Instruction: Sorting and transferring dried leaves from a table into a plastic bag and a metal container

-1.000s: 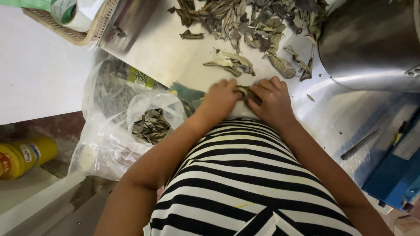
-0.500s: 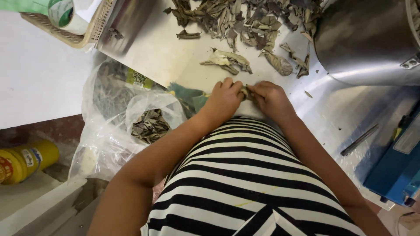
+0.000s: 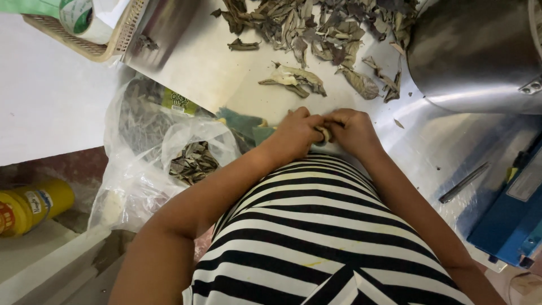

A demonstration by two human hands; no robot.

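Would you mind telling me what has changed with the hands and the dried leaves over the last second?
Both hands, left hand and right hand, have closed tighter together around a small dried leaf piece between their fingertips, hiding more of it. The leaf pile, the small clump and the plastic bag stayed put.

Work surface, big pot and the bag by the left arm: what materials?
Work surface: likely brushed stainless sheet, dull grey glare. Pot: metal, probably steel, with a blurred sheen. Bag: thin clear plastic film, wrinkled, dried leaves visible through it.
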